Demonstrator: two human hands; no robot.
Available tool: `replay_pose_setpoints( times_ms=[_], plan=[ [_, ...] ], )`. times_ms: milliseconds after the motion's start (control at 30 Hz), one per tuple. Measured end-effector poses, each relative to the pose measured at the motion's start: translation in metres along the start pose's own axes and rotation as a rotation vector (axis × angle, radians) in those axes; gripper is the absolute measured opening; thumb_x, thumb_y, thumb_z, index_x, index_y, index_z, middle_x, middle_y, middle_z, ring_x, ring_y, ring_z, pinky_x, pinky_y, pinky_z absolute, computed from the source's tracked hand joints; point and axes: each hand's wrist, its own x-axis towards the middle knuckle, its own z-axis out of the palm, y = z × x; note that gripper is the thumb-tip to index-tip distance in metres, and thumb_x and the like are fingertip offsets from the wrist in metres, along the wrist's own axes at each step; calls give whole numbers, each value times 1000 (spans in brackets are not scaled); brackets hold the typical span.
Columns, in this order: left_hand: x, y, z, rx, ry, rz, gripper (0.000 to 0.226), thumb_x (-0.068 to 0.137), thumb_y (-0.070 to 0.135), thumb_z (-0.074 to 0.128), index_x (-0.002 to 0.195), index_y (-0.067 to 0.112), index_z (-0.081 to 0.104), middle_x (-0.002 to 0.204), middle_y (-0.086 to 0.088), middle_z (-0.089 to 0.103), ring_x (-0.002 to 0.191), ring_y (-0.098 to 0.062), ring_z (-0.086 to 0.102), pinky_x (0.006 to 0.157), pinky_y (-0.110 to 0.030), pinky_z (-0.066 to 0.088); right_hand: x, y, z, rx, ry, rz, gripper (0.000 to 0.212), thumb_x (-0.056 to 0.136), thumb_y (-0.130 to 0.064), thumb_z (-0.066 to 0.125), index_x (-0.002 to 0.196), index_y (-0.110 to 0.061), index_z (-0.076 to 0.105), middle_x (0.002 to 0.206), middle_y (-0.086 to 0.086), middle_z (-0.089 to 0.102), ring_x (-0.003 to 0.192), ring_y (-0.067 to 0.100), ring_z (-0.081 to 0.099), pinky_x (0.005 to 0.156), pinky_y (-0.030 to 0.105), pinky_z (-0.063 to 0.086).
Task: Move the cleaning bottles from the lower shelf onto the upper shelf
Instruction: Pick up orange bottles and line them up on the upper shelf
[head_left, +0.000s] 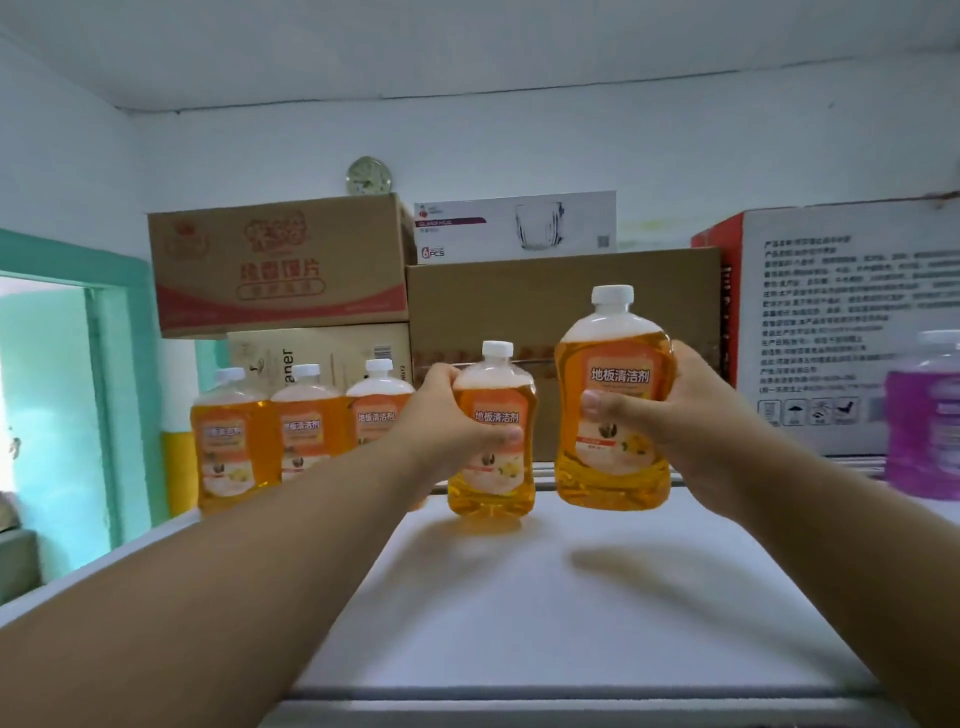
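My left hand (447, 415) and right hand (691, 410) each grip an orange bottle (493, 441); I should set both upright on the upper shelf (571, 597) (beside the row).

Five orange cleaning bottles, white caps, orange labels, all upright. Three stand in a row (306, 431) at the white upper shelf's (571, 597) left rear. Fourth bottle (492, 441) mid-shelf, base touching or barely above it. Fifth bottle (613, 410) raised just right of it.
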Motion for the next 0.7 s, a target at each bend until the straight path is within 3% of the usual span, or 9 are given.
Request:
replay_pose_setpoints(
  times_ms=[133,300,400,500,567,700],
  plan=[
    [11,-15,11,146,-40,109,82,66,43,91,125,41,34,102,14,59,91,-11,65,70,-32,62,0,12,4,-28,19,61,73,58,-30,91,122,-20,57,103,7,74,95,24,73,79,44,60],
    [27,-14,0,297,-74,152,72,69,52,86,118,33,38,100,16,55,81,-7,59,54,-20,49,1,23,5,-68,25,147,82,53,-25,93,125,-23,54,106,7,72,98,24,72,85,48,59],
    [38,-5,-16,302,-130,181,85,75,44,85,143,28,37,121,7,60,90,-8,60,60,-20,49,0,32,9,-113,30,173,80,50,-28,93,120,-27,55,103,2,73,97,21,72,86,47,59],
    [44,7,-30,338,-242,283,97,76,34,86,150,47,25,135,3,60,103,-15,62,71,-23,53,2,39,8,-142,6,195,76,58,-28,92,124,-28,54,106,2,73,100,20,71,89,47,58],
    [47,13,-34,417,-316,336,91,77,30,86,143,57,29,132,3,60,103,-15,64,70,-22,53,4,41,5,-169,-18,202,73,62,-29,91,126,-28,55,108,1,73,102,21,71,92,49,56],
    [60,17,-42,577,-336,392,74,78,31,85,131,56,40,106,18,58,90,-6,61,65,-19,53,9,45,8,-224,-34,203,80,57,-35,93,126,-28,54,109,1,73,103,22,70,91,49,56]
  ],
)
